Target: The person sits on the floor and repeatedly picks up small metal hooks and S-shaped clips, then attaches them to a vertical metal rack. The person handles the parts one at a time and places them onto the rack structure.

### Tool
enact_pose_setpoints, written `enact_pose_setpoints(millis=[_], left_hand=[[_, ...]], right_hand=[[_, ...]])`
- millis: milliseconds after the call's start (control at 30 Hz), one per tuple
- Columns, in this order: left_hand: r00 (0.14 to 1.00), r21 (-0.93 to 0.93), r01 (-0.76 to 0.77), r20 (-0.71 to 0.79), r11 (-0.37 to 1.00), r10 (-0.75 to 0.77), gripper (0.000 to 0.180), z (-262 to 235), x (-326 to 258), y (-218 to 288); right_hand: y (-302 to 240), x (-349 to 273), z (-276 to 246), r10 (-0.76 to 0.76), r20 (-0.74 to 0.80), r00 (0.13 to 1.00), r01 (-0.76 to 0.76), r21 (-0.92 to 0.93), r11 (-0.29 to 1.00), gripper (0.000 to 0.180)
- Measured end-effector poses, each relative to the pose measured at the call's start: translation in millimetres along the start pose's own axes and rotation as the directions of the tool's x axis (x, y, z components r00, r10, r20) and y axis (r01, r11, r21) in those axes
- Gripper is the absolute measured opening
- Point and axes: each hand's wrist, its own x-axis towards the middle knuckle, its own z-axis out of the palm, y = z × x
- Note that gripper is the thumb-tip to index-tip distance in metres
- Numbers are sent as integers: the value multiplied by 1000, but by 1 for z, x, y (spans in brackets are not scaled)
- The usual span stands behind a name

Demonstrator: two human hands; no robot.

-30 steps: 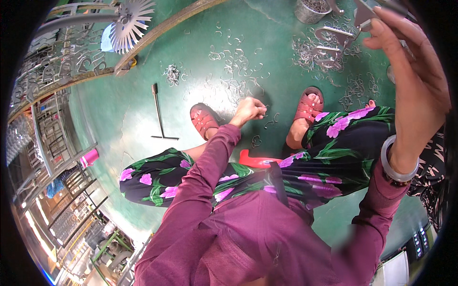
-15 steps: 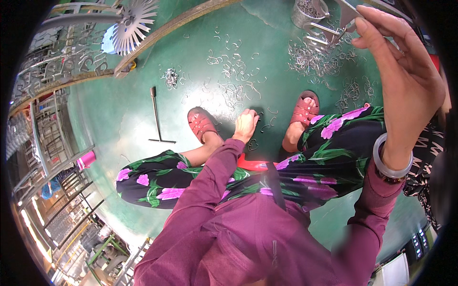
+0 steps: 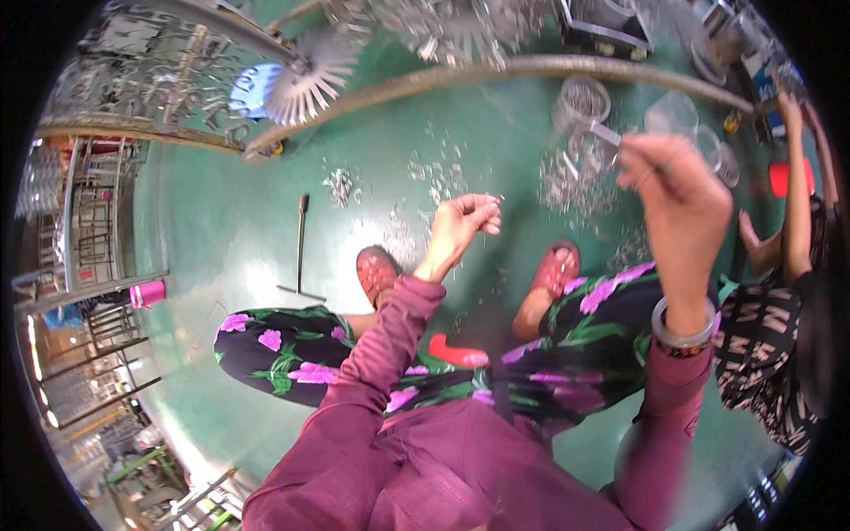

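Note:
My right hand (image 3: 677, 190), blurred by motion, is raised at the right with thumb and fingers pinched on a flat grey metal bracket (image 3: 604, 134). The bracket's bent lower end is smeared against the pile behind it. My left hand (image 3: 460, 232) hovers over the floor between my feet, fingers curled together. A tiny glint shows by its fingertips, too small to name. Thin bent metal hooks (image 3: 434, 173) lie scattered on the green floor beyond the left hand. A denser pile of hooks (image 3: 567, 195) lies below the bracket.
A round container of small metal pieces (image 3: 584, 99) stands beyond the bracket. A long-handled tool (image 3: 301, 239) and a small hook heap (image 3: 338, 186) lie at left. A curved rack rail (image 3: 460, 78) crosses the far side. Another person's arm (image 3: 797, 186) is at far right.
The left hand has risen off the floor near the hooks. The right hand, still gripping the bracket, has come lower and leftward. The view has tilted up, showing more of the far rack.

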Motion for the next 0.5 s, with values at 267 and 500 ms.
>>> enact_pose_setpoints(millis=[267, 500], left_hand=[[911, -105, -372, 151, 922, 384, 14, 52, -29, 127], [666, 466, -687, 95, 558, 740, 13, 68, -43, 158]], right_hand=[[2, -2, 13, 35, 120, 992, -49, 118, 992, 11], [-10, -10, 28, -24, 33, 999, 16, 211, 977, 11]])
